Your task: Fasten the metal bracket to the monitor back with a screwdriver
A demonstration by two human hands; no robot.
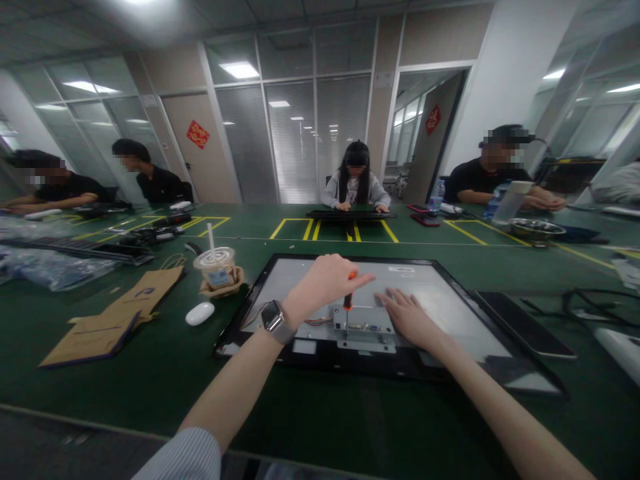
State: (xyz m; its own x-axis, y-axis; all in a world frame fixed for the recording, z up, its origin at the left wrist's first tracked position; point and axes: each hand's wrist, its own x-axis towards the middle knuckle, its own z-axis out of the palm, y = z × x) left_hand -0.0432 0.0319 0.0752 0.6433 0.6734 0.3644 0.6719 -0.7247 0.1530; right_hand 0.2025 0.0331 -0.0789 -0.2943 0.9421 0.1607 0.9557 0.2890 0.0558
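Note:
A flat monitor panel [450,313] lies face down before me, its grey metal back up inside a black frame. My left hand [327,280], with a watch at the wrist, is closed around the handle of a screwdriver [349,301]. The screwdriver stands upright, its shaft pointing down at a small metal bracket box [367,327] with connector ports near the panel's front edge. My right hand [407,315] rests flat on the metal back, just right of the box, fingers stretched out. Thin coloured wires run from the box's left side.
Left of the panel are a lidded drink cup [219,272] in a cardboard holder, a white mouse [200,313] and a brown paper bag [115,313]. A black slab [525,323] lies at the right, near cables. Several people sit across the green table [200,387].

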